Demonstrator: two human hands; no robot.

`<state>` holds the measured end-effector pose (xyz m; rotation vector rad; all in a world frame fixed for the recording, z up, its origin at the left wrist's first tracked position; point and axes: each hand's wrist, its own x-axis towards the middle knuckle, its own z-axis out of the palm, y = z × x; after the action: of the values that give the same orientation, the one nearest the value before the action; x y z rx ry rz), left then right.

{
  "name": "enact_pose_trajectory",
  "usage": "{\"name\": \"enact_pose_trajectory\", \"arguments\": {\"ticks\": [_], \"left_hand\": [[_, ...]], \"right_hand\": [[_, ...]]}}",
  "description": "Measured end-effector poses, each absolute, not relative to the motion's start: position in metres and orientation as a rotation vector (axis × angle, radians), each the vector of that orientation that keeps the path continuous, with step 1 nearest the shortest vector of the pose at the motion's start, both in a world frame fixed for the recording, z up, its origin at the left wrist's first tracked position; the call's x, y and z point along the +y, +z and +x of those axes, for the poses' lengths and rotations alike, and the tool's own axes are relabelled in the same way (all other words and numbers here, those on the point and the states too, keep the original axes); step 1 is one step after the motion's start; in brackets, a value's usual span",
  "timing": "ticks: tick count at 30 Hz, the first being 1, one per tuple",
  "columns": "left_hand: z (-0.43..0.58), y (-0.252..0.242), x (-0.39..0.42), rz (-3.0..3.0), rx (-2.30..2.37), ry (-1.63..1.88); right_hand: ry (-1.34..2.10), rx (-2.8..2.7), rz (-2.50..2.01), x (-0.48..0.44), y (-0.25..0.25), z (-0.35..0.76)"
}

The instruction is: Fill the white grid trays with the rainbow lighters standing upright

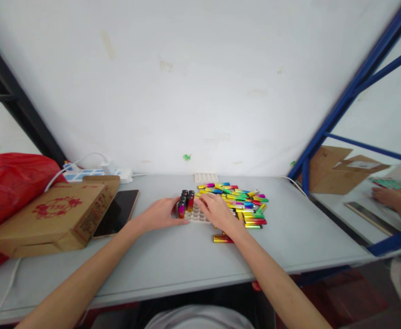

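Observation:
Upright lighters (pixel 181 208) with black tops and shiny red, purple and yellow bodies fill the left rows of a pale tray (pixel 197 215) with round holes. My left hand (pixel 164 213) is curled against the tray's left end, thumb along its front edge and fingers beside the lighters. My right hand (pixel 217 209) reaches over the tray's right part with fingers bent down close to the standing lighters. Whatever its fingertips pinch is hidden. Just right of that hand lies a loose heap of metallic multicoloured lighters (pixel 251 204), partly under the wrist.
A second pale tray (pixel 206 177) lies by the wall. At left are a cardboard box (pixel 49 214), a dark phone (pixel 118 212), a power strip (pixel 90 174) and a red plastic bag (pixel 18 176). A blue metal frame (pixel 334 112) borders the right, with another person's hand (pixel 392 197) beyond.

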<state>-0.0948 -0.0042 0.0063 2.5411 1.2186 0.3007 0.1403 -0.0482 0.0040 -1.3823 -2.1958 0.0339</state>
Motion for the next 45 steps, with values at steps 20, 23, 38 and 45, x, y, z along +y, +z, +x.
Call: {"name": "enact_pose_trajectory", "arguments": {"ticks": [20,23,38,45], "left_hand": [[-0.096,0.002,-0.001,2.523,1.227,0.319],[-0.096,0.002,-0.001,2.532,1.222,0.303],[-0.097,0.002,-0.001,2.540,1.223,0.297],[-0.097,-0.001,0.000,2.538,1.202,0.326]], "right_hand": [[0.116,-2.295,-1.818,-0.015,0.008,0.318],[0.119,-2.293,-1.837,-0.009,0.008,0.319],[0.192,-2.378,-1.894,0.016,0.011,0.321],[0.278,-2.031,-1.653,-0.002,0.016,0.314]]}}
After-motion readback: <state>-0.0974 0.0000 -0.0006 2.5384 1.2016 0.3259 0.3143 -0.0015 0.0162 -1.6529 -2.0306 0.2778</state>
